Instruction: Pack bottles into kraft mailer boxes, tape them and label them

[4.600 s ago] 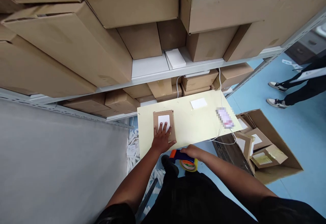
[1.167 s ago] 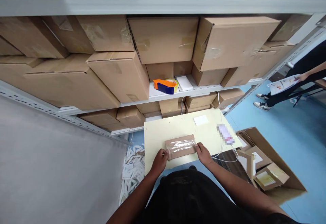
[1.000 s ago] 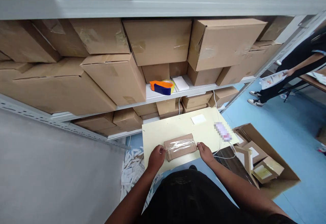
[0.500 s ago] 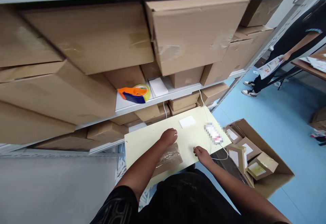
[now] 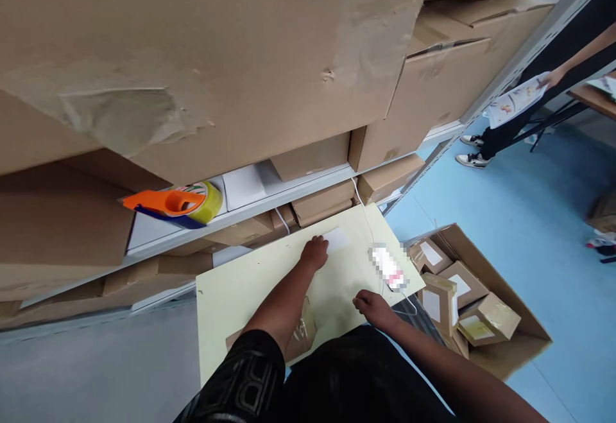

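Observation:
On the pale yellow tabletop [image 5: 231,301], a white paper slip [image 5: 337,239] lies flat. My left hand [image 5: 315,253] is at its left end, fingers curled together over the edge; the exact grip is hidden. Under my left forearm sits a small brown carton [image 5: 304,333] with clear tape on it, partly covered by the arm. My right hand [image 5: 373,307] is closed in a loose fist low over the right part of the tabletop, with nothing visible in it. Just beyond it is a pixelated phone-like device [image 5: 387,267] with a white cable.
Large cartons [image 5: 216,57] fill the shelf ahead. An orange and blue tape dispenser [image 5: 168,205] rests on the shelf board beside a white stack [image 5: 244,187]. On the right, an open carton [image 5: 524,339] holds several small boxes. A person [image 5: 553,79] stands farther right holding a printed sheet.
My left hand has reached forward from above the taped carton to the white slip. My right hand stays closed in about the same place. The view has moved closer to the shelf.

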`<act>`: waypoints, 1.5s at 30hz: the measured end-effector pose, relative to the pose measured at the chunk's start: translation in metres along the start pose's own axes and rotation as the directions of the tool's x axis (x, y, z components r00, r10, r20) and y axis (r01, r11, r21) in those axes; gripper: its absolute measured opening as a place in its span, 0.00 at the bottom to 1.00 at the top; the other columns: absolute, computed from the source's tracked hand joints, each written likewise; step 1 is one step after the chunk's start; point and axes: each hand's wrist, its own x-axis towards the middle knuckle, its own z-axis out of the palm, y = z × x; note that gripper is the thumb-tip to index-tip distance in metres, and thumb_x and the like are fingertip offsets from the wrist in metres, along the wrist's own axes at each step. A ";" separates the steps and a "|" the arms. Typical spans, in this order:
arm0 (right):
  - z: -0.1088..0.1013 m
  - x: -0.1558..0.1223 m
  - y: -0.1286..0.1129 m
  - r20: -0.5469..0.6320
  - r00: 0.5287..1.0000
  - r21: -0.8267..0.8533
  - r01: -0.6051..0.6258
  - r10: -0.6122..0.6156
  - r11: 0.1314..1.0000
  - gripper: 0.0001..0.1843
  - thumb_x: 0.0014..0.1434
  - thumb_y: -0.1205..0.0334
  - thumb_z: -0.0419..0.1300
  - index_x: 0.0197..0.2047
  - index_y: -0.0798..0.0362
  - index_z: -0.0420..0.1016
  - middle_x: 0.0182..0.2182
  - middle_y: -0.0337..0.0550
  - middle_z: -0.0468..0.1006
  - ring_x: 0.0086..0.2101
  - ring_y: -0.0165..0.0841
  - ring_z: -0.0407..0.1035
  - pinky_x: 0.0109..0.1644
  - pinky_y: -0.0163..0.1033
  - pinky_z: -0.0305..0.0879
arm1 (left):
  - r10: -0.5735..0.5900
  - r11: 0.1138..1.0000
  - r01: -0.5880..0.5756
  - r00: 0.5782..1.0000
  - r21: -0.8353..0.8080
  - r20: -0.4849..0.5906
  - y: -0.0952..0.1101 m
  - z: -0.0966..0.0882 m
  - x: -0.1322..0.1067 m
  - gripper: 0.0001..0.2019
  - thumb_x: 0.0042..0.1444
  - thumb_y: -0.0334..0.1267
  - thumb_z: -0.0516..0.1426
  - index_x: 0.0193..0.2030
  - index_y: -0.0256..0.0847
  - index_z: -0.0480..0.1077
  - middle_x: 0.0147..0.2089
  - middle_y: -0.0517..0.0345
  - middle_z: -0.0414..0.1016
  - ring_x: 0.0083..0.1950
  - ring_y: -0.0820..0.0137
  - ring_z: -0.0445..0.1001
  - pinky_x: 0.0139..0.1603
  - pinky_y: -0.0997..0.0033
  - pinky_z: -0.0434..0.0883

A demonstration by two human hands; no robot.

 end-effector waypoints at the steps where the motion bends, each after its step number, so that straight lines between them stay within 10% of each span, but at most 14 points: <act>1: -0.002 0.000 0.001 0.006 1.000 0.001 -0.008 0.008 1.000 0.15 0.64 0.50 0.55 0.33 0.50 0.75 0.29 0.41 0.78 0.32 0.35 0.72 0.35 0.36 0.59 | 0.005 1.000 -0.005 1.000 0.010 0.008 0.000 -0.001 0.002 0.13 0.61 0.34 0.57 0.52 0.38 0.74 0.57 0.42 0.72 0.61 0.53 0.69 0.57 0.56 0.71; 21: -0.014 0.012 -0.002 0.032 0.999 -0.018 0.000 0.000 1.000 0.15 0.66 0.52 0.54 0.35 0.50 0.76 0.30 0.41 0.80 0.34 0.35 0.74 0.37 0.37 0.61 | 0.042 0.995 -0.044 0.999 -0.095 -0.023 -0.008 -0.017 -0.009 0.06 0.63 0.36 0.57 0.42 0.40 0.77 0.49 0.47 0.77 0.56 0.59 0.73 0.52 0.63 0.73; 26: -0.027 0.029 -0.026 -0.161 0.985 -0.140 0.039 -0.062 0.989 0.10 0.64 0.54 0.58 0.43 0.50 0.76 0.39 0.44 0.81 0.36 0.37 0.75 0.39 0.38 0.63 | 0.042 0.985 -0.060 0.993 -0.161 -0.114 -0.001 -0.033 -0.019 0.06 0.62 0.31 0.57 0.40 0.42 0.76 0.48 0.50 0.76 0.54 0.62 0.70 0.54 0.65 0.71; 33: -0.040 0.081 -0.088 -0.313 0.893 -0.452 0.160 -0.325 0.877 0.30 0.63 0.52 0.62 0.65 0.55 0.65 0.56 0.55 0.73 0.51 0.43 0.71 0.46 0.41 0.66 | 0.104 0.970 -0.156 0.959 -0.186 -0.263 0.018 -0.059 -0.024 0.14 0.60 0.25 0.53 0.42 0.44 0.78 0.49 0.51 0.75 0.57 0.60 0.67 0.58 0.60 0.69; 37: -0.047 0.105 -0.110 -0.315 0.914 -0.462 0.088 -0.256 0.882 0.17 0.68 0.54 0.58 0.55 0.54 0.72 0.47 0.49 0.79 0.45 0.39 0.72 0.40 0.38 0.60 | 0.164 0.966 -0.221 0.926 -0.134 -0.341 0.035 -0.063 -0.026 0.16 0.66 0.29 0.51 0.53 0.46 0.76 0.62 0.49 0.71 0.68 0.56 0.61 0.69 0.52 0.61; 40: -0.055 0.109 -0.109 -0.379 0.908 -0.412 0.009 -0.181 0.911 0.14 0.72 0.57 0.51 0.44 0.53 0.75 0.38 0.45 0.80 0.36 0.35 0.71 0.36 0.37 0.54 | -0.025 0.985 -0.048 0.910 -0.165 -0.415 0.042 -0.057 -0.023 0.22 0.68 0.34 0.51 0.68 0.47 0.65 0.71 0.46 0.61 0.73 0.51 0.55 0.72 0.46 0.56; 45: -0.068 0.100 -0.094 -0.458 0.885 -0.307 -0.066 -0.087 0.949 0.14 0.70 0.55 0.53 0.37 0.51 0.75 0.30 0.42 0.78 0.30 0.33 0.67 0.32 0.36 0.48 | -0.145 0.968 0.094 0.967 -0.232 -0.211 0.040 -0.031 0.006 0.29 0.67 0.34 0.51 0.74 0.42 0.55 0.64 0.43 0.66 0.63 0.55 0.65 0.64 0.57 0.65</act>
